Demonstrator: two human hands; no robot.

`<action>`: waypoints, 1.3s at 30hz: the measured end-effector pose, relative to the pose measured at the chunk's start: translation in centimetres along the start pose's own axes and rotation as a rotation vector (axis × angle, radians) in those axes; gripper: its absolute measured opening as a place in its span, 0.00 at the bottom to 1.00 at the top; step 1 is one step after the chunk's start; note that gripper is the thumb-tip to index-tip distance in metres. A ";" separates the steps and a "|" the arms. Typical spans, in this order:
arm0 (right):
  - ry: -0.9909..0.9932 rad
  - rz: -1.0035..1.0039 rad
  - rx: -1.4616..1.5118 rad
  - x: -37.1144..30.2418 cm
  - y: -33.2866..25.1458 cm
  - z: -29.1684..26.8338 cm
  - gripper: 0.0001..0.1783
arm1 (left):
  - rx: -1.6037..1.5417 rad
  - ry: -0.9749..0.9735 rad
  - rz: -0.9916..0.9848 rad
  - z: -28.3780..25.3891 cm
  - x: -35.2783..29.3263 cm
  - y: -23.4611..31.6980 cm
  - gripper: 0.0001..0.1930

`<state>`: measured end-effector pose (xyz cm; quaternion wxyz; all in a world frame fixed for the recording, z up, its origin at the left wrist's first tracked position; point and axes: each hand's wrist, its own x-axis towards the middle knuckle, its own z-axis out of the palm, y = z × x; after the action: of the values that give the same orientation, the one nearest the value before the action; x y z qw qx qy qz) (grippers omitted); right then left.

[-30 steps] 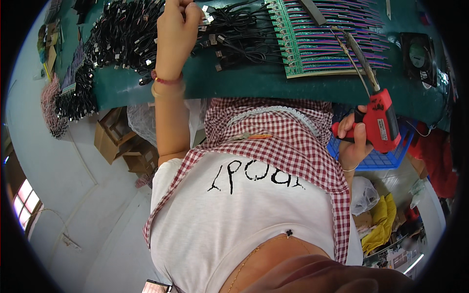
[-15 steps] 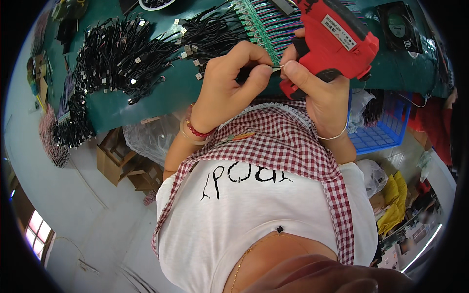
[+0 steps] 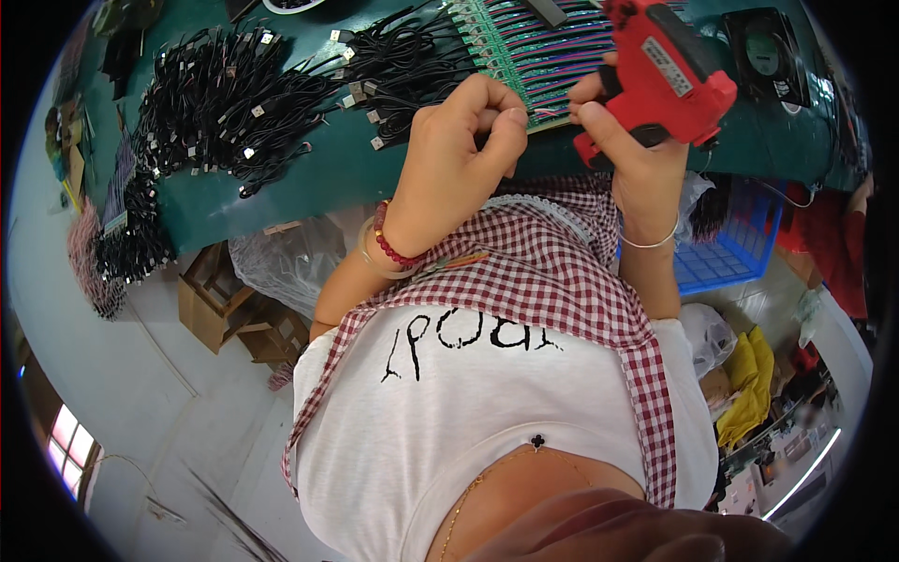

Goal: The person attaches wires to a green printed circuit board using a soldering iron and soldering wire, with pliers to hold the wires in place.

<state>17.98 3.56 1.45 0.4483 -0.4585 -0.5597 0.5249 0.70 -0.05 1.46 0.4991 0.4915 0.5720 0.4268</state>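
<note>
A red soldering gun point(image 3: 665, 80) with a dark top sits in my right hand point(image 3: 646, 173), which is closed round its handle. That thumb and forefinger come close together at the gun's left side. My left hand point(image 3: 459, 145) is closed, thumb against curled fingers, over the table's near edge; whatever it may pinch is hidden. Just beyond the hands lies a row of small green circuit boards point(image 3: 489, 54), with thin coloured wires point(image 3: 562, 80) running off to the right. The gun's tip cannot be made out.
Heaps of black USB cables point(image 3: 215, 108) cover the left of the green table point(image 3: 211, 211). A black device point(image 3: 766, 56) lies at the far right. Below the table edge are a blue crate point(image 3: 726, 262), cardboard boxes point(image 3: 215, 300) and a plastic bag point(image 3: 290, 262).
My hands have drawn apart. The right hand has shifted right with the soldering gun, away from the boards' near end; the left hand's fingers have curled in more.
</note>
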 end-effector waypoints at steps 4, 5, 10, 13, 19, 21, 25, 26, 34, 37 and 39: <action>-0.050 -0.049 0.007 -0.6 0.1 1.0 0.09 | -0.159 -0.117 -0.153 0.3 -0.1 0.3 0.06; -0.051 -0.048 0.009 -0.7 -0.2 1.1 0.09 | -0.158 -0.116 -0.154 0.3 -0.1 0.4 0.06; -0.050 -0.048 -0.096 -1.1 -0.5 1.2 0.08 | -0.240 -0.191 -0.142 0.5 -0.4 0.1 0.05; -0.049 -0.110 -0.051 -1.2 -0.4 1.3 0.08 | -0.247 -0.207 -0.050 0.5 -0.2 -0.4 0.05; 0.037 -0.107 -0.053 -1.3 0.1 2.0 0.09 | -0.296 -0.160 -0.078 0.6 -0.4 0.0 0.05; 0.069 -0.062 -0.018 -1.3 -0.5 2.1 0.09 | -0.060 -0.028 0.179 0.6 0.1 -0.9 0.04; 0.053 0.102 0.030 -1.9 -0.7 1.5 0.10 | 0.204 0.137 0.371 0.7 -0.1 -0.7 0.03; 0.054 0.104 0.029 -1.9 -0.7 1.5 0.10 | 0.203 0.136 0.369 0.8 -0.2 -0.6 0.03; -0.026 0.122 0.185 -1.4 -0.9 1.7 0.15 | 0.305 0.132 0.519 0.6 -0.7 0.2 0.07; -0.220 0.153 0.086 -1.0 -0.4 0.4 0.18 | 0.408 0.112 0.600 0.0 -0.7 0.0 0.07; -0.164 0.143 0.062 -1.2 -0.2 0.4 0.19 | 0.464 0.100 0.556 -0.3 -0.8 -0.3 0.07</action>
<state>17.78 2.34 1.58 0.3764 -0.4387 -0.5436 0.6085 0.42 -0.88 1.36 0.2103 0.7069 0.5219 0.4285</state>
